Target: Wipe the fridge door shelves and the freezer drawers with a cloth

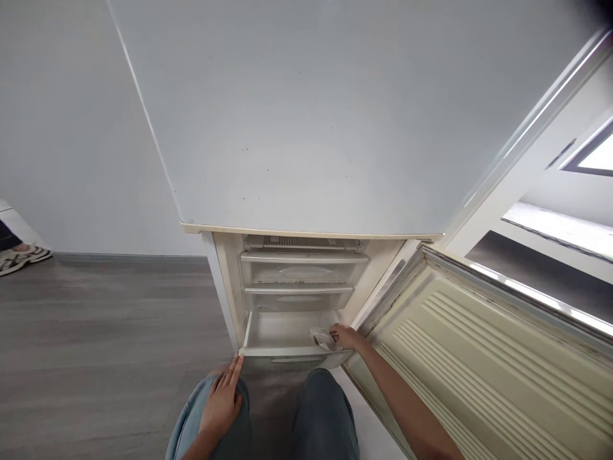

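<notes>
My right hand (343, 336) is inside the pulled-out bottom drawer (275, 351) of an open freezer, near its right side. Its fingers are closed on a crumpled pale cloth (324, 338), which rests against the drawer's inside. My left hand (224, 397) lies over my left knee with fingers stretched out, and its fingertips touch the drawer's front left corner. The two drawers above, the upper drawer (301, 271) and the middle drawer (299, 299), are pushed in.
The freezer door (479, 345) stands swung open to the right, beside my right forearm. Its pale top panel (311, 128) fills the upper view. Grey floor (119, 332) stretches left, where another person's shoe (23, 257) shows. My knees (325, 409) are close to the drawer front.
</notes>
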{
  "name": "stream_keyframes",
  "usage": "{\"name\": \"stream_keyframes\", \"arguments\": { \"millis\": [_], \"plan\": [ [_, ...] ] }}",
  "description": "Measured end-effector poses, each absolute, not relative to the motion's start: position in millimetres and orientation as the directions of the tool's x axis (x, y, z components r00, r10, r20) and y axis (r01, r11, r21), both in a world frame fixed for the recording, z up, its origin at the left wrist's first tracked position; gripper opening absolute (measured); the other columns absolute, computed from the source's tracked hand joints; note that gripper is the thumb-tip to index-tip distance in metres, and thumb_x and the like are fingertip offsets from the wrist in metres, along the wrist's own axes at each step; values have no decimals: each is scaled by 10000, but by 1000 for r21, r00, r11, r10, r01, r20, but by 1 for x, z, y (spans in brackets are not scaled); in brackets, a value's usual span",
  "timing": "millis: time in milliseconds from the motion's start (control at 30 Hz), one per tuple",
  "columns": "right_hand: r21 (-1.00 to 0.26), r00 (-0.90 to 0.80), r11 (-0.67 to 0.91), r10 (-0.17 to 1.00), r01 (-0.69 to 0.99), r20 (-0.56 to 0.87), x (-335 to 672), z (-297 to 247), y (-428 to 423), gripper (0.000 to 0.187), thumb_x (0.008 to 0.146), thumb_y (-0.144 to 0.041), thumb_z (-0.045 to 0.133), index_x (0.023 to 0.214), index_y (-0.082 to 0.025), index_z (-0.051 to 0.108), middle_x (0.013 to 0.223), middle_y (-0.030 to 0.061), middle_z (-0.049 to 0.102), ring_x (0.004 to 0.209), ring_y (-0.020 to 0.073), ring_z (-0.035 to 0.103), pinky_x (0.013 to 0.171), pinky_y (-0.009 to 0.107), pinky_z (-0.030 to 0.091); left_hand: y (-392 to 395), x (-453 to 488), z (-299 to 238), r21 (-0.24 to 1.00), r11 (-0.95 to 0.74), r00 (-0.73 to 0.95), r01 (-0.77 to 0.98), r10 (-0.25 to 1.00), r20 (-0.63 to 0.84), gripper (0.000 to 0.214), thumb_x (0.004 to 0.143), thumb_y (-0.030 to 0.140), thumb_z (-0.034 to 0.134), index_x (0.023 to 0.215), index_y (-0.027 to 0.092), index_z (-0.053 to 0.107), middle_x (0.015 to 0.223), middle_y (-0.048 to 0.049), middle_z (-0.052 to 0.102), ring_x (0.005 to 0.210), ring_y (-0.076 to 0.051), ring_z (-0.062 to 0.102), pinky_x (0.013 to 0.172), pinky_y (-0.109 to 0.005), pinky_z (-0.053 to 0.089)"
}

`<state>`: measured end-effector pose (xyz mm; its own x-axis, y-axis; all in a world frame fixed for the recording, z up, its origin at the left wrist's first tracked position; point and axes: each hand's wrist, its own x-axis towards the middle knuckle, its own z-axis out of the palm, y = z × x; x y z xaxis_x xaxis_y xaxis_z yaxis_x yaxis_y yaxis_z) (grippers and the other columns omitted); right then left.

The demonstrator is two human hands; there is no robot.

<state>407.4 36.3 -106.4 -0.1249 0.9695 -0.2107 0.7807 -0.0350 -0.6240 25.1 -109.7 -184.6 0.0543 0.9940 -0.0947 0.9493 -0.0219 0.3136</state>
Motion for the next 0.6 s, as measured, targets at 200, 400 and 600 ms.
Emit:
{"name": "stream_keyframes", "arguments": {
  "millis": [200, 400, 600],
  "plan": [
    [-681, 273, -143, 958, 719, 87, 434, -101, -9, 401, 859, -331, 287, 1034, -122, 581, 1038, 172, 644, 962, 229, 605, 861, 329, 436, -95, 35, -188, 559, 178, -187, 810, 981, -42, 531, 878, 359, 319, 1356, 131, 335, 1380, -125, 532, 1241, -196, 528, 1020, -319, 421],
    [-813, 705, -325, 696, 483, 140, 384, -148, -81, 456, 867, -491, 233, 1054, -154, 476, 977, 208, 639, 892, 313, 622, 734, 378, 462, -71, 44, -182, 554, 278, -226, 785, 961, -162, 399, 884, 530, 318, 819, 239, 584, 891, -56, 733, 876, -228, 687, 757, -306, 486],
    [-737, 752, -552, 653, 390, -91, 334, -177, -80, 429, 936, -404, 115, 1106, -191, 446, 1081, 181, 646, 1008, 266, 632, 783, 340, 496, -54, 46, -181, 510, 274, -192, 816, 959, -207, 378, 921, 409, 297, 929, 234, 632, 1009, -76, 750, 971, -226, 681, 791, -288, 456]
  ]
}}
